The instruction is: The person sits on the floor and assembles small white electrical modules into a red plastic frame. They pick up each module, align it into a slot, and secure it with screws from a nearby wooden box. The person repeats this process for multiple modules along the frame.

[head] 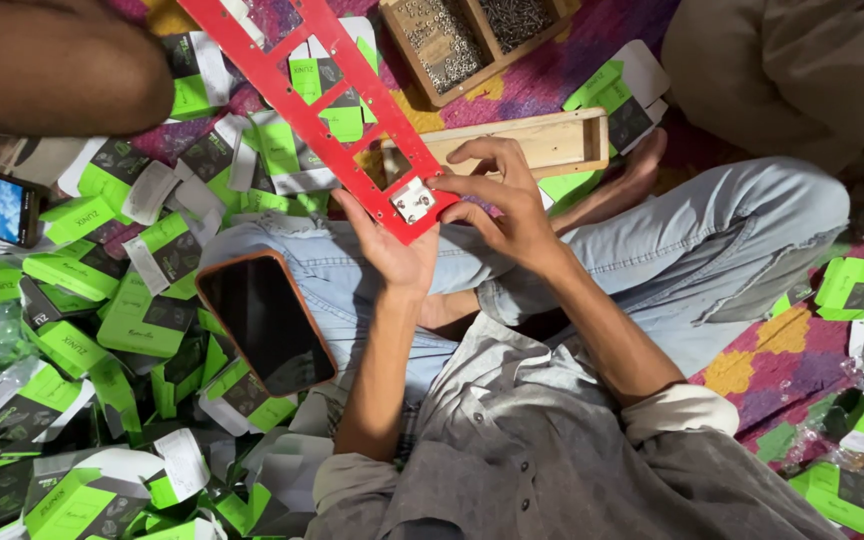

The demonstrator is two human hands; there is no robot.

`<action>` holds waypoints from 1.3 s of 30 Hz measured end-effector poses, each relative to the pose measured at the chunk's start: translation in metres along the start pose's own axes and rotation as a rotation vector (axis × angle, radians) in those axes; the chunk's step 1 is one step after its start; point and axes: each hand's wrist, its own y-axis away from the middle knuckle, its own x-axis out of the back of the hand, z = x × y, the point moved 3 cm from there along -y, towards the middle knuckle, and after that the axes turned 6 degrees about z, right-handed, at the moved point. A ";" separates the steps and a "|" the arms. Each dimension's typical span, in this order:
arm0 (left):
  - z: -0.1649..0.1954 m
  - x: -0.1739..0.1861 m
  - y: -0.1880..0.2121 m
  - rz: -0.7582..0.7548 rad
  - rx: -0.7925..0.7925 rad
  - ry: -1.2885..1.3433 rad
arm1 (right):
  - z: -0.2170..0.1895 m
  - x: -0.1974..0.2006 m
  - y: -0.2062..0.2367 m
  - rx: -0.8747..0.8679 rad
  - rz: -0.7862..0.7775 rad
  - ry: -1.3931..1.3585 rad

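- Sitting cross-legged on a patterned mat, the person holds a long red slotted template (pixel 324 95) over the lap; its near end rests between both hands.
- Left hand (pixel 392 250) lies open beneath the template's near end, palm up, supporting it; fingers are not closed around it.
- Right hand (pixel 502 200) pinches down on a small square metal plate (pixel 413 200) seated in the template's last slot, thumb and forefinger touching its edge.
- A dark phone in an orange case (pixel 267 320) rests on the left thigh, just beside the left forearm.
- A long wooden tray (pixel 552 140) lies behind the right hand; a wooden box of screws (pixel 467 38) sits further back.
- Green-and-white packets (pixel 72 340) crowd the floor on both sides.
- Another person's knee (pixel 52 65) intrudes top left.
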 end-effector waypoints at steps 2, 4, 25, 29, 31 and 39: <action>0.001 -0.002 0.000 -0.041 -0.003 -0.008 | -0.003 0.001 -0.002 0.074 0.021 -0.001; 0.002 -0.002 0.000 -0.027 0.000 -0.014 | -0.004 0.000 -0.002 0.042 0.008 -0.005; -0.020 0.020 0.001 0.037 -0.697 -1.337 | 0.001 -0.015 0.004 -0.138 -0.136 -0.455; -0.021 -0.003 0.009 -0.027 -0.740 -1.417 | 0.016 -0.019 0.009 -0.436 0.001 -0.441; -0.018 -0.014 0.008 -0.032 -0.662 -1.323 | 0.021 -0.009 0.008 -0.503 0.029 -0.534; -0.003 -0.034 0.003 -0.166 -0.284 -0.799 | 0.019 0.003 -0.009 -0.198 -0.030 -0.040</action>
